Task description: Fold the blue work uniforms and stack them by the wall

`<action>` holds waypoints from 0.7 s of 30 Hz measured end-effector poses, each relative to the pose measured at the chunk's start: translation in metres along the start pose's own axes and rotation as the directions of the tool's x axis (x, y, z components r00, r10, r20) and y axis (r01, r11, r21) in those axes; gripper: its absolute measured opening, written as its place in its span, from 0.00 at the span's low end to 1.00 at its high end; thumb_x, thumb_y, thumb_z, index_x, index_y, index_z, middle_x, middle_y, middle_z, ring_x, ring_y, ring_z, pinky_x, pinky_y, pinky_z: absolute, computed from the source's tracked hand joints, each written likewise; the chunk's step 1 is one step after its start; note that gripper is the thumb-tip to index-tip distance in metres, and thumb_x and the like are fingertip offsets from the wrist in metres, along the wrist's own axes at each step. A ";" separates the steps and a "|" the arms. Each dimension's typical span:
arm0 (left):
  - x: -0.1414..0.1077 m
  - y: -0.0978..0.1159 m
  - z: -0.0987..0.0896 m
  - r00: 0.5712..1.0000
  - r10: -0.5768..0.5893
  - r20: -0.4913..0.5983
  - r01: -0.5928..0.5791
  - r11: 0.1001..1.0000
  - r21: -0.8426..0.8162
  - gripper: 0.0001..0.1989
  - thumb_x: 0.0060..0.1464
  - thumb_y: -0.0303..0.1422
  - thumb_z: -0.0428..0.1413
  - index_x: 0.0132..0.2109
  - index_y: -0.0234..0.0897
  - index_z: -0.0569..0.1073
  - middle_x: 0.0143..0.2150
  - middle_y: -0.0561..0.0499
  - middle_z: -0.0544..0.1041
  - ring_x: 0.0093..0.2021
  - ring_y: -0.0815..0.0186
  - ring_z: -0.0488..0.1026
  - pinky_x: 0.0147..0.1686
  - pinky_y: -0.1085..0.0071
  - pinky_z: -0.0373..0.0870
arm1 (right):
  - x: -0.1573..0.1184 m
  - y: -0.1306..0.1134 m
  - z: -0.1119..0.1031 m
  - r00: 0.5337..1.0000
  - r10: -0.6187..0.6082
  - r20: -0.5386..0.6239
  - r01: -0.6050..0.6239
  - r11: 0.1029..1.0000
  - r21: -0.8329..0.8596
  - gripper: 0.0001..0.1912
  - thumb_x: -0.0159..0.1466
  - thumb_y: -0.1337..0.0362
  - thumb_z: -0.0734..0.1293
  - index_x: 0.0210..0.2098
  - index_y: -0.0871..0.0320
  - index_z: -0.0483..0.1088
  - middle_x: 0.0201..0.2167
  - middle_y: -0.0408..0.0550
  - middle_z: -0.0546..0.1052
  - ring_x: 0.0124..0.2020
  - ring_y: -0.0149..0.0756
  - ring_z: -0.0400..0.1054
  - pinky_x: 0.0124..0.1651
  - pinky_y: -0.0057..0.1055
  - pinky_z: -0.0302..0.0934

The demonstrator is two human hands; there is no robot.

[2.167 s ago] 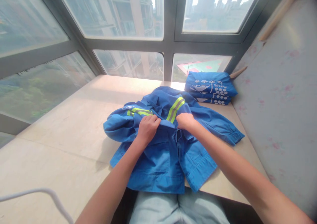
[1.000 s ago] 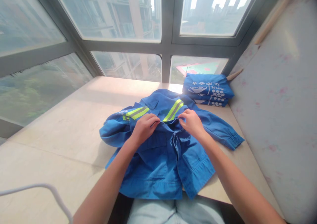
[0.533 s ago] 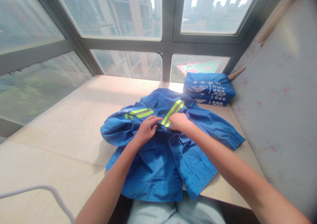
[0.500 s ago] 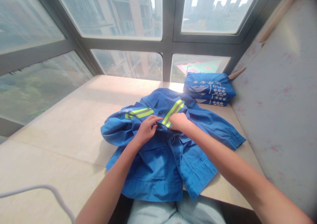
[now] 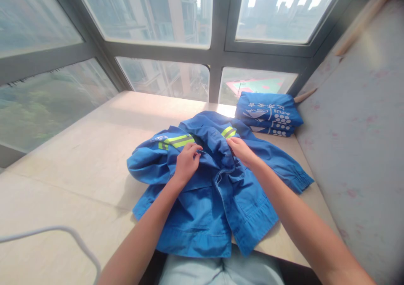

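A blue work jacket (image 5: 202,209) with yellow-green and grey reflective stripes lies spread on the table, its hem towards me and its sleeves out to both sides. My left hand (image 5: 187,161) is on the chest beside the left stripe, fingers bent and thumb close to them, pinching cloth at the front opening. Closed on the other front edge, my right hand (image 5: 242,151) holds it just below the right stripe. Between the hands the front stands partly open in folds, and the inside of the collar area shows. The fingertips of my right hand are hidden by cloth.
Folded blue garments with white printing (image 5: 268,112) are stacked at the back right, against the window and the patterned wall (image 5: 356,150). A white cable (image 5: 59,230) curves over the pale table (image 5: 69,175) at the front left. Grey window frames (image 5: 216,58) border the back.
My right hand has moved slightly up and to the right with the jacket's front edge. The front between my hands has opened, covering part of the right stripe. My left hand has barely moved.
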State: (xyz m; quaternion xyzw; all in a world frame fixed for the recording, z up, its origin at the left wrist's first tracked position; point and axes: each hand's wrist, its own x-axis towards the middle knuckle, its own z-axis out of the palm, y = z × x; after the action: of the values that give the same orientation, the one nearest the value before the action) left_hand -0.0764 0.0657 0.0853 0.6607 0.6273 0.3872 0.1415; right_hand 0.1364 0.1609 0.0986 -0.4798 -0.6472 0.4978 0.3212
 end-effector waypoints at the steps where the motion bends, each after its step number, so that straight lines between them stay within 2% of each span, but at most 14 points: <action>1: 0.001 0.001 0.001 1.000 -0.014 -0.009 0.014 1.000 -0.001 0.10 0.58 0.24 0.52 0.43 0.40 0.76 0.48 0.49 0.75 0.36 0.67 0.75 0.42 0.68 0.72 | -0.002 -0.001 0.004 0.999 0.040 0.003 -0.041 0.994 0.103 0.19 0.62 0.48 0.61 0.24 0.55 0.62 0.20 0.39 0.66 0.23 0.30 0.57 0.26 0.26 0.51; 3: 0.004 0.001 0.002 0.999 -0.052 -0.013 0.051 0.997 -0.052 0.10 0.56 0.25 0.54 0.43 0.39 0.76 0.45 0.49 0.75 0.35 0.67 0.75 0.41 0.68 0.72 | -0.005 -0.003 0.013 0.996 0.090 0.017 -0.091 0.971 0.223 0.16 0.58 0.49 0.64 0.26 0.55 0.62 0.20 0.37 0.65 0.21 0.28 0.55 0.24 0.25 0.48; 5: 0.008 0.002 0.000 0.992 -0.123 -0.005 0.120 0.977 -0.179 0.11 0.55 0.27 0.56 0.45 0.38 0.76 0.42 0.49 0.76 0.34 0.67 0.75 0.40 0.68 0.73 | -0.007 -0.004 0.021 0.996 0.091 0.019 -0.093 0.957 0.276 0.13 0.53 0.54 0.68 0.30 0.56 0.64 0.20 0.37 0.67 0.20 0.27 0.55 0.24 0.24 0.48; 8: 0.012 0.002 -0.006 0.975 -0.223 0.016 0.213 0.909 -0.357 0.14 0.53 0.32 0.60 0.48 0.37 0.74 0.39 0.49 0.78 0.36 0.64 0.77 0.40 0.67 0.75 | -0.007 -0.004 0.028 0.998 0.058 -0.006 -0.051 0.921 0.386 0.16 0.47 0.59 0.70 0.34 0.56 0.67 0.24 0.37 0.72 0.23 0.27 0.61 0.27 0.24 0.53; 10: 0.013 0.003 -0.011 0.977 -0.211 0.017 0.203 0.915 -0.349 0.14 0.52 0.32 0.60 0.47 0.37 0.74 0.36 0.49 0.79 0.38 0.62 0.78 0.42 0.66 0.75 | -0.005 0.000 0.029 0.999 0.032 -0.012 -0.024 0.904 0.426 0.14 0.47 0.60 0.70 0.32 0.57 0.68 0.25 0.38 0.73 0.25 0.28 0.63 0.30 0.25 0.56; 12: 0.012 0.003 -0.014 0.986 -0.163 0.020 0.163 0.952 -0.258 0.10 0.53 0.31 0.59 0.44 0.37 0.75 0.35 0.50 0.79 0.37 0.62 0.77 0.43 0.65 0.74 | -0.003 0.005 0.027 1.000 0.013 -0.006 -0.010 0.933 0.360 0.11 0.48 0.60 0.68 0.31 0.58 0.71 0.26 0.41 0.75 0.27 0.29 0.65 0.32 0.26 0.58; 14: 0.009 0.003 -0.014 0.992 -0.120 0.035 0.124 0.980 -0.153 0.07 0.54 0.31 0.57 0.41 0.38 0.75 0.35 0.50 0.79 0.36 0.62 0.77 0.42 0.65 0.74 | -0.002 0.012 0.023 1.000 -0.001 -0.024 0.006 0.980 0.198 0.10 0.50 0.60 0.66 0.30 0.58 0.74 0.28 0.43 0.76 0.29 0.32 0.67 0.34 0.28 0.60; 16: 0.006 0.003 -0.011 0.994 -0.091 0.053 0.094 0.994 -0.054 0.05 0.56 0.30 0.56 0.40 0.39 0.75 0.35 0.50 0.79 0.35 0.62 0.75 0.40 0.66 0.72 | -0.005 0.017 0.017 0.996 -0.070 -0.046 0.071 0.997 0.017 0.10 0.54 0.61 0.65 0.31 0.57 0.76 0.31 0.45 0.78 0.34 0.35 0.70 0.40 0.31 0.63; 18: 0.004 0.003 -0.009 0.996 -0.070 0.060 0.067 0.996 0.055 0.04 0.57 0.30 0.55 0.39 0.39 0.75 0.35 0.49 0.78 0.35 0.62 0.75 0.38 0.66 0.71 | -0.013 0.022 0.012 0.983 -0.180 -0.030 0.175 0.977 -0.118 0.09 0.58 0.60 0.64 0.31 0.56 0.76 0.36 0.47 0.78 0.40 0.38 0.71 0.44 0.32 0.65; 21: 0.002 0.006 -0.008 0.995 -0.052 0.083 0.031 0.972 0.232 0.04 0.59 0.31 0.55 0.39 0.39 0.74 0.37 0.48 0.79 0.39 0.59 0.75 0.38 0.66 0.69 | -0.029 0.026 0.005 0.953 -0.304 0.001 0.294 0.921 -0.257 0.08 0.58 0.58 0.68 0.33 0.55 0.76 0.41 0.49 0.75 0.43 0.40 0.70 0.42 0.32 0.66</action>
State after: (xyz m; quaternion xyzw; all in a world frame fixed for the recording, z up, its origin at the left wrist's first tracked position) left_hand -0.0773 0.0642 0.0952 0.6759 0.6748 0.2793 0.0994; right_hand 0.1492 0.1334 0.0740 -0.4223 -0.7649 0.3463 0.3417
